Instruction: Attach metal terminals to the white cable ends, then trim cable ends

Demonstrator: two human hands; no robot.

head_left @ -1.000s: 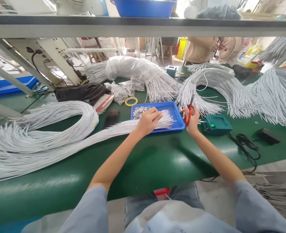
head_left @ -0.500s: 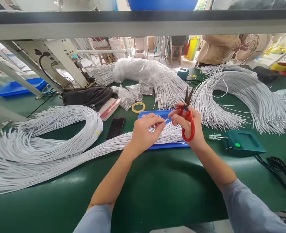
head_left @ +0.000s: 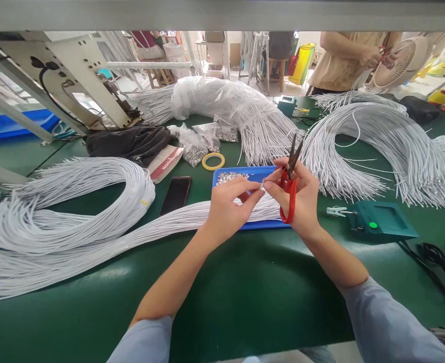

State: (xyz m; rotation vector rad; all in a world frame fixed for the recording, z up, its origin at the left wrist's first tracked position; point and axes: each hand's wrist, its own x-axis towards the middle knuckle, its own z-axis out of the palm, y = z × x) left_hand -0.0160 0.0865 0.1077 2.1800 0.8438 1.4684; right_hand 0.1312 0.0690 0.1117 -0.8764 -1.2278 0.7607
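Pinched between the thumb and finger of my left hand (head_left: 230, 204) is the end of a white wire. My right hand (head_left: 301, 201) has red-handled scissors (head_left: 289, 194) hooked in it, dark blades pointing up and slightly apart. Its thumb and forefinger meet the left fingertips at the wire's end; any small part there is hidden by the fingers. Below both hands lies a blue tray (head_left: 269, 225) with small silvery metal pieces (head_left: 232, 177) at its far left. A long bundle of white wires (head_left: 177, 218) runs from the left across the tray.
A phone (head_left: 176, 195), yellow tape roll (head_left: 213, 161) and bags of metal parts (head_left: 194, 151) lie behind the left hand. A green device with a clip (head_left: 384, 222) is at right. Wire bundles (head_left: 388, 131) stand behind. A shelf beam (head_left: 222, 16) crosses overhead; a person (head_left: 343, 60) works beyond.
My fingertips have come together at the wire's end, the left hand shifting slightly right. The scissors have turned a little in my right hand. The camera view has tilted slightly down.
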